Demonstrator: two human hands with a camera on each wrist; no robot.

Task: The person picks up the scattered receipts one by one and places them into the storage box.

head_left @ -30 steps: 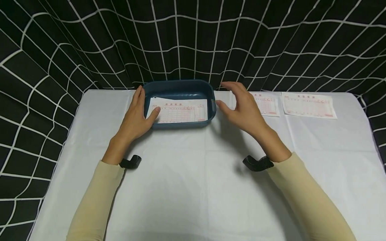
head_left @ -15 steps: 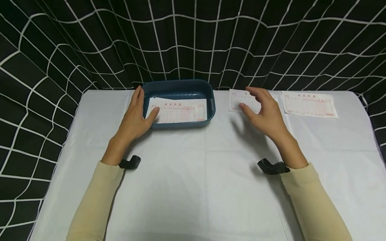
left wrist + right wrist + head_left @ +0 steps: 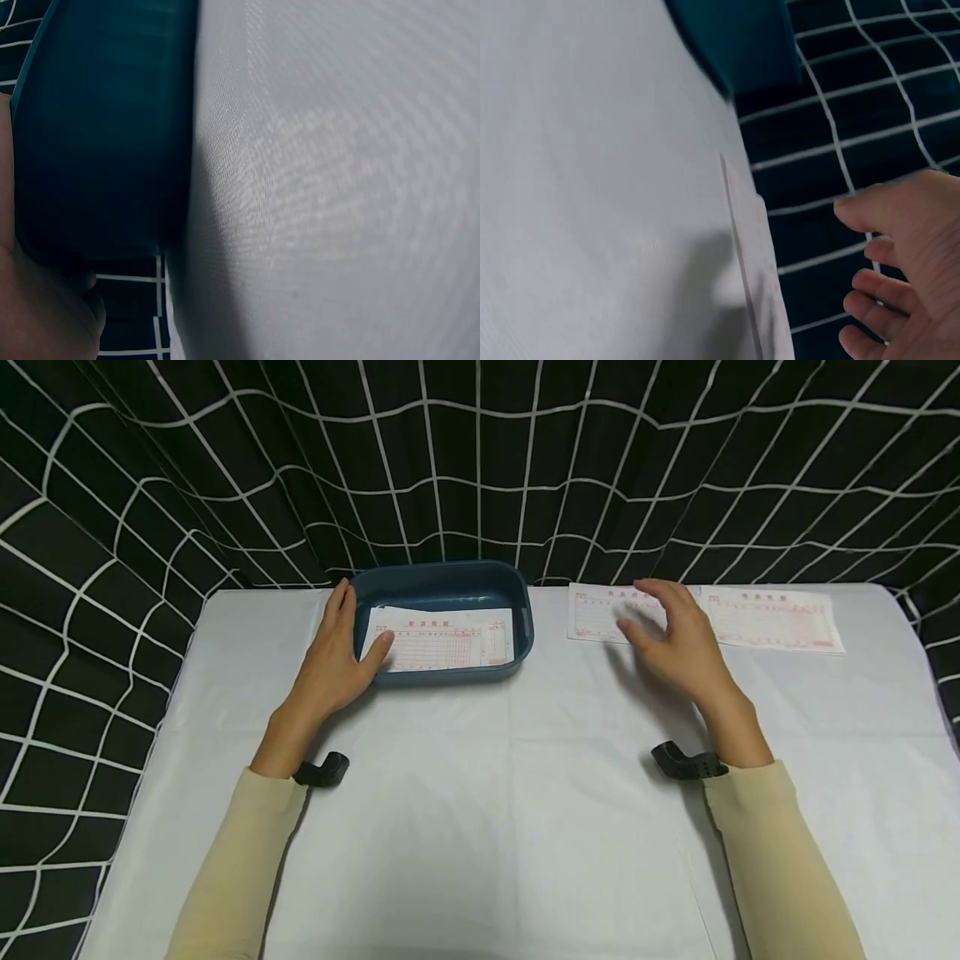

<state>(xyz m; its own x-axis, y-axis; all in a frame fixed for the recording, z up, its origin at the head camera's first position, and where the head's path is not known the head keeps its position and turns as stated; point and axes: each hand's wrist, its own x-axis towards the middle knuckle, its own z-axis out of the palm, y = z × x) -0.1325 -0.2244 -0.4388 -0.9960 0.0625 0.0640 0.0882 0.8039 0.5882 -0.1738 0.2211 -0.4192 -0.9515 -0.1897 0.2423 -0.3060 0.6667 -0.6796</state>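
In the head view my left hand [image 3: 330, 656] holds the left end of a dark blue plastic basin [image 3: 438, 578], its thumb over the rim and its fingers along the outside. Several red-printed receipt slips [image 3: 450, 639] appear to lie stacked in it. The left wrist view shows the basin's outer wall [image 3: 105, 142] close up beside that hand. To the right, my right hand [image 3: 686, 643] hovers with parted fingers and nothing in them, partly hiding a receipt slip [image 3: 592, 612] on the table. Another receipt slip [image 3: 776, 618] lies just right of that hand.
A white cloth [image 3: 510, 818] covers the table, with faint creases. Black fabric behind a white net [image 3: 480, 468] rises along the back edge and the left side. Each wrist wears a black camera mount [image 3: 322, 770].
My right hand has moved right, from beside the basin to above the first loose receipt slip, slowing lately. The left hand keeps its hold, and the basin stays put.
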